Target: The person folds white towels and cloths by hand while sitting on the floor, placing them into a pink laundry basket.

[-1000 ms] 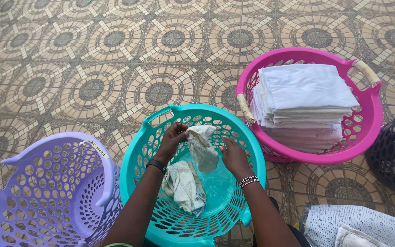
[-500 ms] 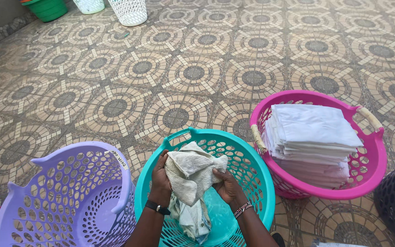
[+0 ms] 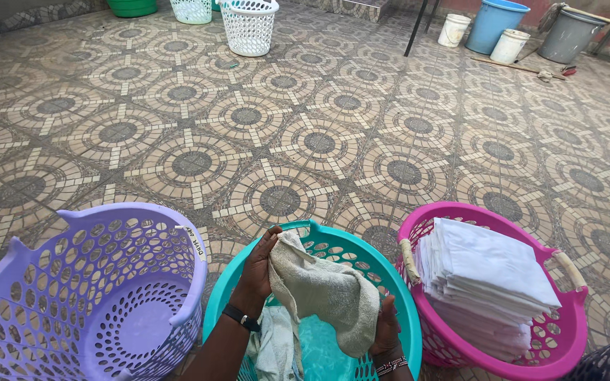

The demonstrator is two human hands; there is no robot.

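Floor: patterned tiles (image 3: 319,141) with ringed medallions in brown and cream cover an open yard; everything stands directly on them.
Far edge: a white mesh basket (image 3: 248,27) stands upright at top centre, a second pale one (image 3: 192,10) just to its left, and a green tub (image 3: 132,7) beyond that.
Top right: a blue bucket (image 3: 497,22), a white pail (image 3: 510,45) just beside it, another white pail (image 3: 455,29) to its left, and a grey bin (image 3: 565,35).
Near row: three laundry baskets side by side, lilac (image 3: 58,296), teal (image 3: 390,275) and pink (image 3: 503,219).
Lilac basket: holds nothing visible; it sits just left of the teal one.
Pink basket: carries a neat stack of folded white cloths (image 3: 492,271) rising above its rim; rope handles show at each side.
Teal basket: more crumpled cloth (image 3: 277,346) lies inside, low and near the left wrist.
Towel (image 3: 323,289): a beige piece held up over the teal basket, draped between the two hands.
Left hand (image 3: 257,271): raised, fingers upward, grip pinching the towel's upper corner; a dark band circles the wrist.
Right hand (image 3: 387,328): lower, grip closed on the towel's hanging edge; a beaded bracelet sits at the wrist.
Forearms: both rise from the bottom edge, converging over the teal basket.
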